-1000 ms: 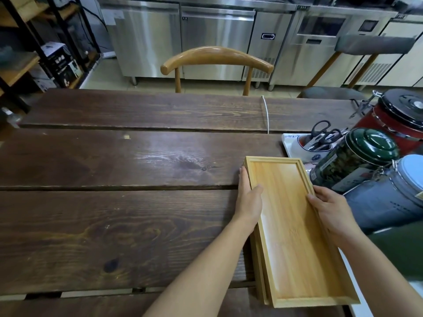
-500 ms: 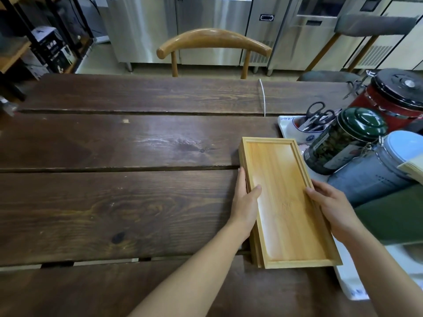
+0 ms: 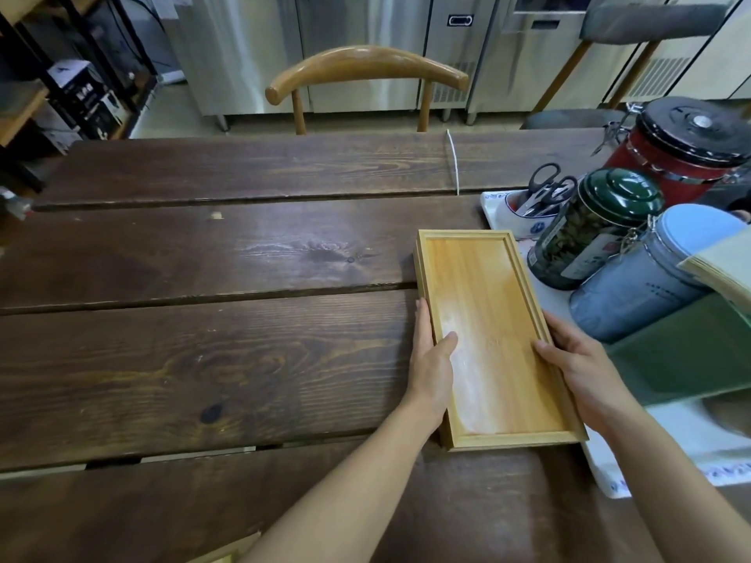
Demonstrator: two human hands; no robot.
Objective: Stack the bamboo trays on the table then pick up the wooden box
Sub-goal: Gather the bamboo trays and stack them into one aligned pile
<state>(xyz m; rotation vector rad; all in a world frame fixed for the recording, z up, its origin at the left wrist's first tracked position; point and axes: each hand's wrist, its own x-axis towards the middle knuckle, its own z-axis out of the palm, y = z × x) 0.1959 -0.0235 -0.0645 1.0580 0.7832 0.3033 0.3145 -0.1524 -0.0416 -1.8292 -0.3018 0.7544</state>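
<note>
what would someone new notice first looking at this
The pale bamboo tray stands out against the dark wooden table, right of centre, held at its long sides by the left hand and the right hand; another tray edge shows just beneath it. To its right sits a cluster of tins: a green tin, a blue-grey one and a red one with a black lid. An empty wooden chair stands at the far side.

Both forearms are bare, no sleeves, left hand point(image 3: 431, 369) and right hand point(image 3: 585, 371) ungloved (ringless too).
</note>
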